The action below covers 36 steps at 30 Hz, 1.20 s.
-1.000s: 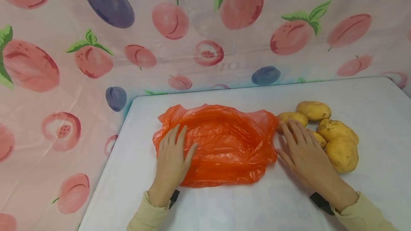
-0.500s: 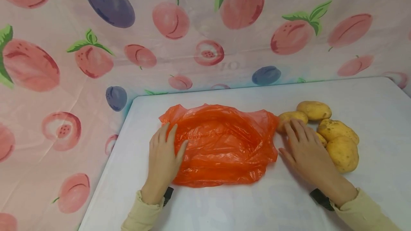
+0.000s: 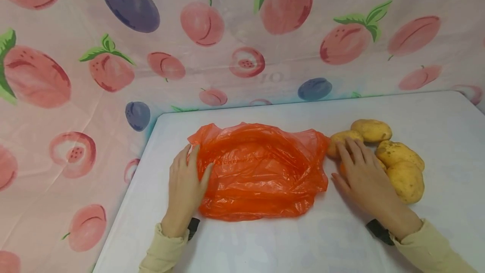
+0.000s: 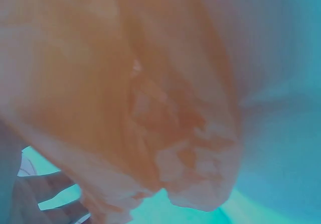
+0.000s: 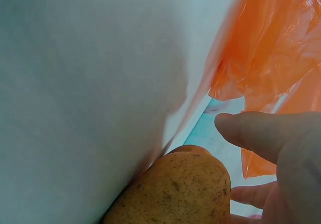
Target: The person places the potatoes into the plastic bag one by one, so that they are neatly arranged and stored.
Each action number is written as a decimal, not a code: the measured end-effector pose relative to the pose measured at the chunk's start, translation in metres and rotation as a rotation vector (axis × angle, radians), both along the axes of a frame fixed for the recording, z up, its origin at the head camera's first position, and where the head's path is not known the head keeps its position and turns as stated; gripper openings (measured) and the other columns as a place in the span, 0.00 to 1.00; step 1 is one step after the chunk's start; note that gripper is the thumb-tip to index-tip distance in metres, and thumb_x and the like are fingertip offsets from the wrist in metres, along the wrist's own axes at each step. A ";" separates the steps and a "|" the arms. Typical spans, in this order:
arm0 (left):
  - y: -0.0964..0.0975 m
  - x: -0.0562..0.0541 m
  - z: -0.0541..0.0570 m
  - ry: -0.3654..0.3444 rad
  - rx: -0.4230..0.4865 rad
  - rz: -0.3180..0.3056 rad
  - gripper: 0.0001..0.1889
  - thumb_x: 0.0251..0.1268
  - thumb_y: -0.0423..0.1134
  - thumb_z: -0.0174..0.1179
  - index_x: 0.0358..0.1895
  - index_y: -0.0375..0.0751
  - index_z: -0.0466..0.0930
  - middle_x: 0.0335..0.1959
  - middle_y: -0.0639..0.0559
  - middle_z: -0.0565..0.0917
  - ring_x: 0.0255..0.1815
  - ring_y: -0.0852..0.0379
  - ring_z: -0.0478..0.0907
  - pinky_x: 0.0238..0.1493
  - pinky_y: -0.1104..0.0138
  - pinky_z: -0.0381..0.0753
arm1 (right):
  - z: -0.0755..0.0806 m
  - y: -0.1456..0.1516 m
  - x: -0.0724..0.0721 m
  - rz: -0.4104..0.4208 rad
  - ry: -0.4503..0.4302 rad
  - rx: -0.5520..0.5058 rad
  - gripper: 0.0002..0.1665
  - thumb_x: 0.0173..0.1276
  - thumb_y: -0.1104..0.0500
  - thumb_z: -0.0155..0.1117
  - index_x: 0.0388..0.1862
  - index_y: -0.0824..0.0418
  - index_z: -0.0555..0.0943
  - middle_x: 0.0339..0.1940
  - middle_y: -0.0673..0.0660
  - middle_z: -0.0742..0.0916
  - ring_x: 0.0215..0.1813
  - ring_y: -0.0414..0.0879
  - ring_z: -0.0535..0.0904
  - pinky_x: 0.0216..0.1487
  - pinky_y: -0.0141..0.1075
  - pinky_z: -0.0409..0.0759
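A crumpled orange plastic bag [image 3: 261,172] lies flat on the white table. My left hand [image 3: 185,184] rests along its left edge, fingers loosely extended and thumb over the film. In the left wrist view the bag [image 4: 175,133] fills much of the picture, blurred, with fingers [image 4: 50,184] at lower left. To the right of the bag, my right hand [image 3: 367,180] reaches over the potatoes, its fingertips overlapping a potato [image 3: 335,144]. Its palm partly hides another potato [image 3: 342,170]. In the right wrist view a speckled potato [image 5: 175,194] sits beside the relaxed fingers, thumb apart from it.
Several yellow potatoes, including a large one [image 3: 405,182] and one at the back [image 3: 371,130], cluster right of my right hand. The white table [image 3: 265,247] ends at a fruit-patterned cloth [image 3: 159,92] behind and to the left.
My left hand has slid left, from over the bag to its left edge. The right hand has shifted slightly right, and more of the potato beneath its palm shows.
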State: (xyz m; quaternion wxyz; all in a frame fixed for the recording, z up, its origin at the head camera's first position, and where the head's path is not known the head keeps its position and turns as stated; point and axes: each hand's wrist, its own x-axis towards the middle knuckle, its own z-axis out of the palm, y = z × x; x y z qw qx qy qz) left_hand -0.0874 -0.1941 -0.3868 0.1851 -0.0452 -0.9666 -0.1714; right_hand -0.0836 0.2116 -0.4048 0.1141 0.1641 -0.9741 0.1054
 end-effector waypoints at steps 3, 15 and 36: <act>-0.003 -0.001 0.000 -0.037 0.023 0.019 0.35 0.67 0.45 0.64 0.72 0.35 0.62 0.71 0.34 0.65 0.69 0.36 0.63 0.70 0.43 0.64 | 0.000 0.001 -0.001 0.001 0.007 -0.006 0.47 0.64 0.53 0.67 0.74 0.72 0.58 0.74 0.75 0.62 0.73 0.72 0.55 0.69 0.69 0.58; -0.012 -0.004 -0.007 -0.068 0.054 0.041 0.37 0.66 0.41 0.65 0.74 0.35 0.60 0.68 0.35 0.69 0.66 0.37 0.67 0.67 0.44 0.69 | 0.004 0.003 -0.011 -0.026 -0.013 -0.011 0.49 0.62 0.54 0.69 0.74 0.73 0.57 0.73 0.77 0.61 0.71 0.75 0.57 0.66 0.71 0.60; -0.015 -0.004 -0.010 -0.122 0.072 0.064 0.38 0.66 0.41 0.65 0.75 0.36 0.57 0.63 0.35 0.74 0.58 0.38 0.75 0.60 0.45 0.77 | 0.006 0.007 -0.002 -0.063 -0.058 0.011 0.57 0.57 0.52 0.74 0.76 0.73 0.53 0.73 0.77 0.60 0.66 0.75 0.60 0.62 0.71 0.64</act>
